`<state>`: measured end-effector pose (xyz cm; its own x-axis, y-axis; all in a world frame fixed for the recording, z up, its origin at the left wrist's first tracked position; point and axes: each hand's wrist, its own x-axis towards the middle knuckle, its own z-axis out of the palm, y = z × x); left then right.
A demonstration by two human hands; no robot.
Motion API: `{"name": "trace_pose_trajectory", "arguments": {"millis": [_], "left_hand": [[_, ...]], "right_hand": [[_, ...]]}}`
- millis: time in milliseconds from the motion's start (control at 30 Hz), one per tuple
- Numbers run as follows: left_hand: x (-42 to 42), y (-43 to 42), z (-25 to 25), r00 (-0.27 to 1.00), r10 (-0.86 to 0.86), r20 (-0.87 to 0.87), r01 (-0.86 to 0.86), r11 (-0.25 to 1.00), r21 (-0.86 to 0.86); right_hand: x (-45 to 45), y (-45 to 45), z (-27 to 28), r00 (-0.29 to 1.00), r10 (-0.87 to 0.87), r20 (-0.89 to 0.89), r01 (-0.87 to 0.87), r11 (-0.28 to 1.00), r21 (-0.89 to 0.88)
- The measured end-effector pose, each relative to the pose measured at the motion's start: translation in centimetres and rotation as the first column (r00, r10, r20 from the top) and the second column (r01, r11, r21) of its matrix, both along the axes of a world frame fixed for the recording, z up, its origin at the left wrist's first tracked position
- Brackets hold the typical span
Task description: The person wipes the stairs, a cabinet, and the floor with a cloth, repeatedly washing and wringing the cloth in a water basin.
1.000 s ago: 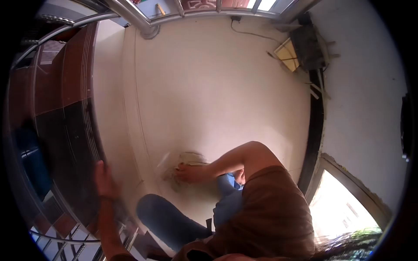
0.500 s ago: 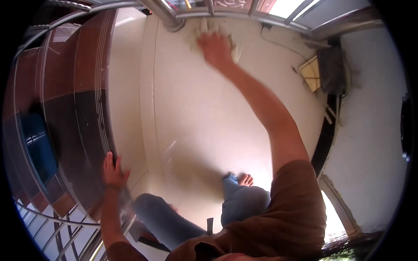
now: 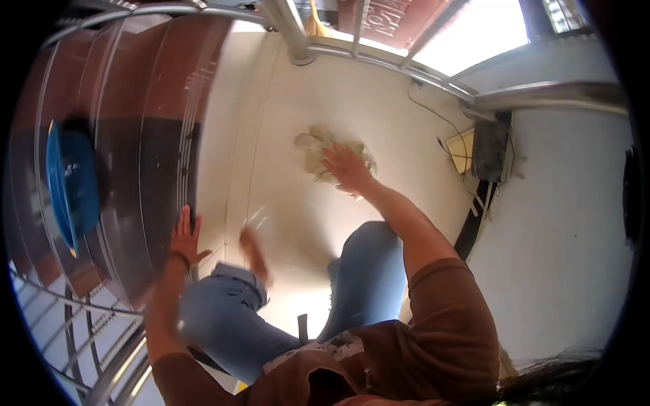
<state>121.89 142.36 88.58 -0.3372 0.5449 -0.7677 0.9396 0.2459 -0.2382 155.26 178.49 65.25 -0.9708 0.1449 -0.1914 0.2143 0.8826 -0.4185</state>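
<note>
A crumpled, pale greenish cloth (image 3: 315, 154) lies on the cream tiled floor (image 3: 291, 101). My right hand (image 3: 347, 169) rests on top of the cloth, palm down with its fingers spread. On the left, my left hand (image 3: 185, 237) lies with fingers apart at the edge of the dark stair step (image 3: 162, 162), holding nothing.
A blue basin (image 3: 78, 183) sits on the stairs at left. Metal railings (image 3: 406, 64) cross the top and lower left. By the right wall are a dark box (image 3: 489, 150), a yellowish piece (image 3: 461, 151) and a loose cable. A straw broom (image 3: 316, 26) shows behind the railing.
My right hand went from near the knees up to the railing with the cloth, then back to mid-floor. My left hand stays at the step edge. My legs and the view have shifted.
</note>
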Motion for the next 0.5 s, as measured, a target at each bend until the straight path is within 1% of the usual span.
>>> {"name": "trace_pose_trajectory", "arguments": {"millis": [33,67,133,167,200,233,267,300,333,367,400,433,467,500], "left_hand": [[-0.1,0.0,0.6,1.000,0.004,0.027,-0.003,0.999,-0.041],[-0.6,0.4,1.0,0.999,0.001,0.047,0.003,0.997,-0.073],[-0.5,1.9,2.2,0.997,0.001,0.073,0.007,0.994,-0.111],[-0.6,1.9,2.0,0.998,0.005,0.059,-0.002,0.999,-0.054],[-0.6,1.5,1.7,0.999,0.009,0.049,-0.009,1.000,0.003],[-0.8,1.4,1.0,0.999,0.008,0.035,-0.010,0.998,0.067],[-1.3,1.6,0.1,0.998,0.039,0.045,-0.050,0.955,0.294],[-1.7,4.0,0.2,0.992,0.105,0.075,-0.129,0.846,0.518],[-1.5,6.4,0.1,0.977,0.170,0.132,-0.213,0.676,0.706],[-0.8,9.3,-0.1,0.951,0.226,0.211,-0.295,0.455,0.841],[-0.3,12.5,-1.0,0.948,0.246,0.202,-0.262,0.242,0.934],[0.3,14.5,-2.9,0.944,0.213,0.254,-0.287,0.143,0.947],[0.9,16.4,-4.8,0.937,0.175,0.302,-0.314,0.041,0.949],[1.4,17.8,-6.2,0.930,0.132,0.344,-0.341,-0.048,0.939]], "right_hand": [[0.2,1.2,-0.3,0.999,0.051,-0.017,-0.051,0.998,-0.034],[0.0,2.7,0.0,0.997,0.052,-0.059,-0.056,0.996,-0.067],[-0.4,4.9,-0.7,0.998,0.000,-0.055,0.001,1.000,0.009],[-0.9,5.6,-1.2,0.998,-0.036,-0.051,0.038,0.998,0.044],[-1.5,6.2,-0.1,0.990,-0.135,-0.037,0.137,0.989,0.053],[-2.5,7.2,0.9,0.980,-0.198,-0.028,0.199,0.980,0.017],[-3.5,7.5,1.9,0.962,-0.272,-0.011,0.271,0.962,-0.025],[-4.3,7.1,2.1,0.937,-0.349,0.016,0.350,0.934,-0.069],[-5.3,6.1,1.8,0.922,-0.385,0.046,0.386,0.923,-0.015],[-6.7,4.7,1.5,0.907,-0.414,0.079,0.411,0.910,0.044],[-7.9,2.7,1.4,0.927,-0.374,-0.025,0.374,0.927,-0.010],[-9.3,0.6,1.3,0.935,-0.331,-0.129,0.326,0.943,-0.059],[-10.9,-1.7,-1.5,0.923,-0.159,-0.352,0.131,0.986,-0.101],[-13.2,-3.9,-2.2,0.872,0.032,-0.489,0.013,0.996,0.088]]}}
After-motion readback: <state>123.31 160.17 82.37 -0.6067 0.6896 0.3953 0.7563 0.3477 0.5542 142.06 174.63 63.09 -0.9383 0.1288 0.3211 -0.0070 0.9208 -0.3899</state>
